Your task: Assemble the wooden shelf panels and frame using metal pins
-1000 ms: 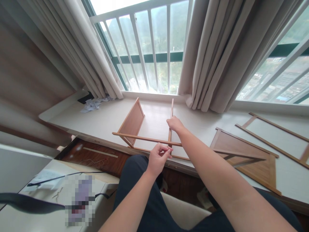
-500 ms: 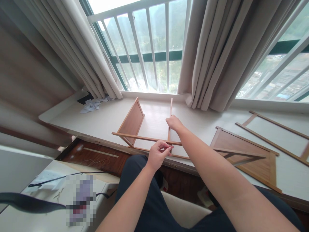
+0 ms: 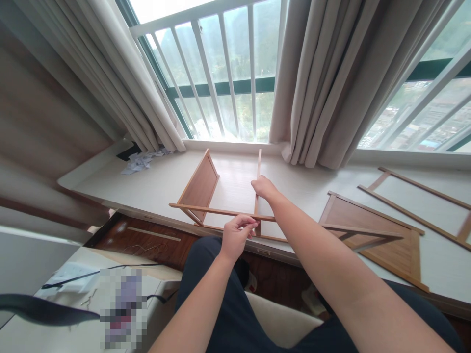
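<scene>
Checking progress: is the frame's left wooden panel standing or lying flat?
Standing on edge: the panel rises tilted off the windowsill, joined to the front rail.

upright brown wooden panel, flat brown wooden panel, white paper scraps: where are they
upright brown wooden panel (image 3: pixel 200 189), head view, its face
flat brown wooden panel (image 3: pixel 397 257), head view, bare board
white paper scraps (image 3: pixel 142 159), head view, heap's middle

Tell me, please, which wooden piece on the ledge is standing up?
The half-built frame left of centre, gripped by the right hand; the brown panel and the open frame to its right lie flat.
</scene>
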Available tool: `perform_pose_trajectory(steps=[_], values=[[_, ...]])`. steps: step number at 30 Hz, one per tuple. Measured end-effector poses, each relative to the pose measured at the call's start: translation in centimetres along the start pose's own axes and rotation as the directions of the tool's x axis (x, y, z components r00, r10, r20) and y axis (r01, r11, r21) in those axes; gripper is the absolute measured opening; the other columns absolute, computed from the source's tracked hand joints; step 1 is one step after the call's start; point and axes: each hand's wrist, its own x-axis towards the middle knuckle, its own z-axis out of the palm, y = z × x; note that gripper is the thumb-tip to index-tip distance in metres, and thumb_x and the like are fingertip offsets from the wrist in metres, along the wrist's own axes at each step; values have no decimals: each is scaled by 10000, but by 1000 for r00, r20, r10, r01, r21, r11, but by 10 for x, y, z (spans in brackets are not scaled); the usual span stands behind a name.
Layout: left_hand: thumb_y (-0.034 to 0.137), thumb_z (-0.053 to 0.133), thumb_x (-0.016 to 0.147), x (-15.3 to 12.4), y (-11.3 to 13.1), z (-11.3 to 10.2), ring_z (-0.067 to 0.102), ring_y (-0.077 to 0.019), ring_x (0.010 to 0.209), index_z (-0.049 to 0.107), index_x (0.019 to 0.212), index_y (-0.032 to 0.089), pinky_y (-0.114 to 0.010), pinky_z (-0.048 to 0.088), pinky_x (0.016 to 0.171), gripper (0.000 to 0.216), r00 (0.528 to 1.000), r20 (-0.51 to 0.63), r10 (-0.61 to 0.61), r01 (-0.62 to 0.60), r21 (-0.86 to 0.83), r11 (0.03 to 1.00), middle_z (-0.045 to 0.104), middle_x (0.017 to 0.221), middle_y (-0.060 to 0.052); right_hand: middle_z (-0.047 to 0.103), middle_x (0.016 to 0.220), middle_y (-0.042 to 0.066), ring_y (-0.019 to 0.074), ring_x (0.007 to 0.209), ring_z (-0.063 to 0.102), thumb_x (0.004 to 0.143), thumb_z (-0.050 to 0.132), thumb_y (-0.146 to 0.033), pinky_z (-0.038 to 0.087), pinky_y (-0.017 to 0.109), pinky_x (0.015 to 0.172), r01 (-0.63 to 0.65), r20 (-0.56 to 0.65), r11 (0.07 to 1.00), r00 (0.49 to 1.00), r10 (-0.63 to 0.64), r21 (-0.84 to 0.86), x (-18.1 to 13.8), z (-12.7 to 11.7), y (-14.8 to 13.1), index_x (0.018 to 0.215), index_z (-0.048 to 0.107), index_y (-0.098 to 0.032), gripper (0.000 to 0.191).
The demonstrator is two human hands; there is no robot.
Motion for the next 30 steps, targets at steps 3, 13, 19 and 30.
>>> perform_pose_trajectory(steps=[3, 13, 19, 30], values=[[362, 807, 764, -2, 0, -2, 625, -108, 535, 721, 828, 166, -211, 509, 478, 224, 999, -42, 2, -2, 10, 1000, 712, 732, -14, 703, 1175, 239, 344, 1093, 674, 818, 526, -284, 505, 375, 881, -8, 10, 1000, 1000, 8, 7, -2, -1, -1, 1197, 600, -71, 440], [370, 808, 760, -5, 8, 6, 622, -115, 533, 733, 799, 161, -194, 488, 461, 225, 997, -80, -17, 22, 65, 998, 680, 638, -11, 714, 1147, 227, 330, 1058, 684, 817, 548, -290, 511, 356, 849, -6, -5, 1000, 1000, 6, 7, -1, 0, -1, 1190, 609, -79, 433], [366, 813, 750, -5, 7, 2, 631, -122, 544, 740, 790, 163, -197, 494, 460, 219, 997, -75, -23, 28, 57, 998, 693, 657, -19, 719, 1130, 233, 343, 1052, 688, 812, 530, -277, 513, 365, 835, 10, 9, 1000, 1000, -10, 11, 1, 2, 0, 1154, 632, -77, 409], [402, 802, 756, -3, 3, 5, 619, -128, 537, 726, 791, 175, -209, 466, 455, 242, 993, -120, -10, 19, 68, 998, 673, 642, -6, 721, 1120, 236, 338, 1043, 694, 810, 531, -263, 515, 353, 825, 23, 11, 1000, 1000, -23, -2, 4, 5, 0, 1112, 656, -78, 375]])
